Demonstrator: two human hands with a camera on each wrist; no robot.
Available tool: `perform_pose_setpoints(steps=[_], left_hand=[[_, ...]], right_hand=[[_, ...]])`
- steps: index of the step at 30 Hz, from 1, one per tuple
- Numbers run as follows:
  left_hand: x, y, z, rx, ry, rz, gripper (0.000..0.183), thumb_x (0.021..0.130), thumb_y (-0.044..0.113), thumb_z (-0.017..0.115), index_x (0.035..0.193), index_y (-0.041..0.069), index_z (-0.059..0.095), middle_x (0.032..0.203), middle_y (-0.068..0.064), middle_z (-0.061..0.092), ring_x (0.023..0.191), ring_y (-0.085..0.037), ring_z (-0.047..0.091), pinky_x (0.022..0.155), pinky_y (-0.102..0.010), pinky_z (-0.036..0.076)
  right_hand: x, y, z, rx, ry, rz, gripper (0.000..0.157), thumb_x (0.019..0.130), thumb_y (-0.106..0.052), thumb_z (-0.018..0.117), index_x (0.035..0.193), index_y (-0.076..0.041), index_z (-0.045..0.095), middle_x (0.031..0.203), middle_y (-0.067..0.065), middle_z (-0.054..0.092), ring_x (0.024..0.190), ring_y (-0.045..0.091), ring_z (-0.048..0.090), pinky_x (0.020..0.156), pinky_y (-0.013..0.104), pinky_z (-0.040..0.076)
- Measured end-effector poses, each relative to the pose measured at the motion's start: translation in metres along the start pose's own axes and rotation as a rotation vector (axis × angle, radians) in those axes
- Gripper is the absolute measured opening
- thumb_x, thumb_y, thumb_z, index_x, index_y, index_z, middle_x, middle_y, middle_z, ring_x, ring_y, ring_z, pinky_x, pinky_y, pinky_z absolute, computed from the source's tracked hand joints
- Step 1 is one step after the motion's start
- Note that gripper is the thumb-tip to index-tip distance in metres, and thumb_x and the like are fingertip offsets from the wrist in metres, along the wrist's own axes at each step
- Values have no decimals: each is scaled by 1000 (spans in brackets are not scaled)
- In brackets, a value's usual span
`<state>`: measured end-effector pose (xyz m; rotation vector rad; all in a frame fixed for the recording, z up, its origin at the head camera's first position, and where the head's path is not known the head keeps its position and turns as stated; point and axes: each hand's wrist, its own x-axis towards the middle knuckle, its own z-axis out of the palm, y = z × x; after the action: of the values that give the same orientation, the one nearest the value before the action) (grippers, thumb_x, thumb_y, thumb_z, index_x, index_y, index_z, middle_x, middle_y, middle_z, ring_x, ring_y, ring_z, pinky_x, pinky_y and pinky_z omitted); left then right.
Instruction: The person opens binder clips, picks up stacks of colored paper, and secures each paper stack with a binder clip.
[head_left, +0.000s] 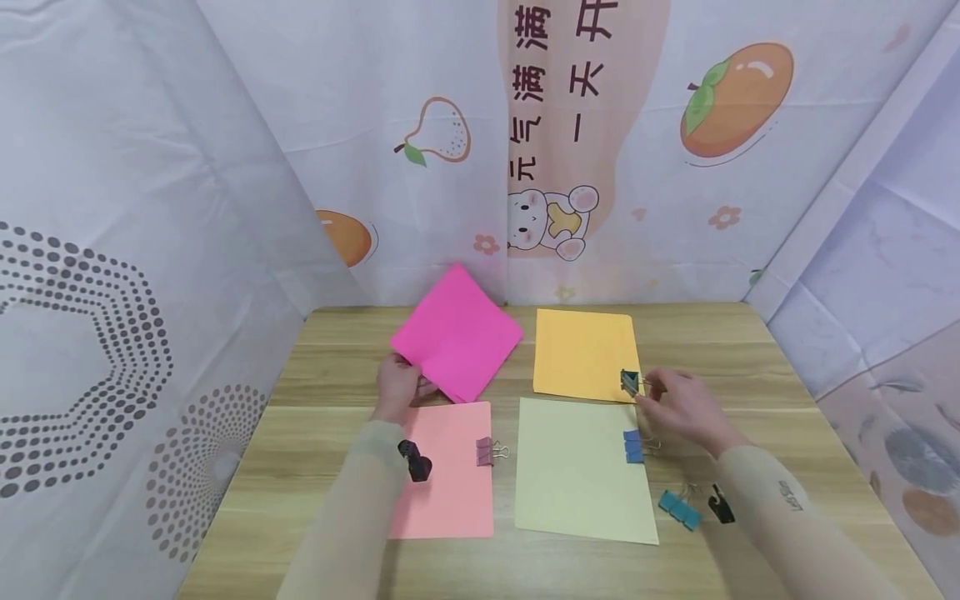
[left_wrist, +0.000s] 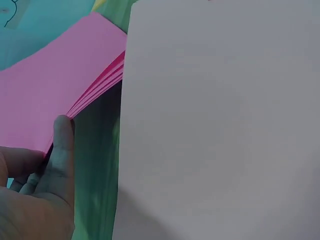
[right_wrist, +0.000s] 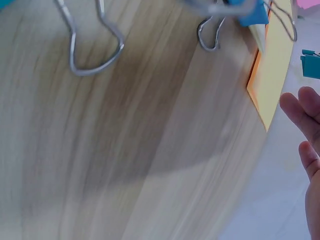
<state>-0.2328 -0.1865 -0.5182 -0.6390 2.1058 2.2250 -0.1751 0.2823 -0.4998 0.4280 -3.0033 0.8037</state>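
My left hand [head_left: 400,385] grips the near-left edge of a hot pink paper stack [head_left: 459,337]. The stack is turned like a diamond, its edges fanning in layers in the left wrist view, where the thumb and fingers [left_wrist: 62,145] pinch its corner. At the lower right corner of an orange paper stack [head_left: 585,354], my right hand [head_left: 686,408] holds a dark green binder clip [head_left: 630,382] near its wire handle. In the right wrist view the clip [right_wrist: 311,65] shows just above the fingertips [right_wrist: 292,107], with much of that hand cut off by the frame.
Nearer me lie salmon paper [head_left: 446,479] with a mauve binder clip [head_left: 484,452] and pale yellow paper [head_left: 581,471] with a blue binder clip [head_left: 633,447] on its right edge. A loose teal binder clip [head_left: 679,509] lies on the wooden table [head_left: 585,575]. A printed curtain [head_left: 420,50] hangs behind.
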Motion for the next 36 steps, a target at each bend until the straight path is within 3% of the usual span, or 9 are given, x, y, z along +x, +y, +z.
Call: perform_pose_setpoints(steps=[10, 16, 24, 30, 36], left_hand=[[-7, -4, -5, -192, 38, 17, 42, 97, -11, 45, 138, 0, 41, 104, -16, 55, 68, -16, 62, 79, -36, 62], [-9, -8, -1, -291, 42, -9, 38, 97, -9, 50, 132, 6, 44, 101, -12, 55, 71, -17, 61, 78, -35, 62], [-21, -7, 12, -369, 23, -17, 27, 97, -6, 56, 117, 10, 46, 89, -5, 57, 70, -15, 61, 73, -31, 58], [-28, -9, 24, -422, -9, -16, 25, 97, -7, 57, 114, 10, 47, 90, -4, 58, 73, -16, 61, 77, -33, 58], [-34, -13, 33, -484, -25, -22, 25, 97, -8, 57, 113, 9, 47, 92, -5, 57, 75, -16, 62, 80, -32, 59]], right_hand=[[4, -15, 2, -8, -3, -13, 39, 97, -33, 69, 118, 0, 63, 91, 1, 65, 111, 45, 58, 94, 64, 44], [8, -26, 4, 28, -2, -41, 36, 96, -29, 70, 117, 1, 64, 90, -1, 66, 107, 41, 61, 94, 63, 44], [12, -40, 5, 66, 1, -128, 32, 95, -23, 73, 115, 1, 65, 90, -1, 66, 101, 33, 66, 93, 59, 49], [13, -48, 7, 90, -29, -125, 33, 97, -25, 71, 118, -1, 63, 99, 5, 69, 96, 26, 67, 84, 48, 55], [15, -57, 9, 93, -24, -157, 29, 100, -23, 68, 120, -2, 63, 103, 6, 72, 94, 24, 68, 82, 47, 56]])
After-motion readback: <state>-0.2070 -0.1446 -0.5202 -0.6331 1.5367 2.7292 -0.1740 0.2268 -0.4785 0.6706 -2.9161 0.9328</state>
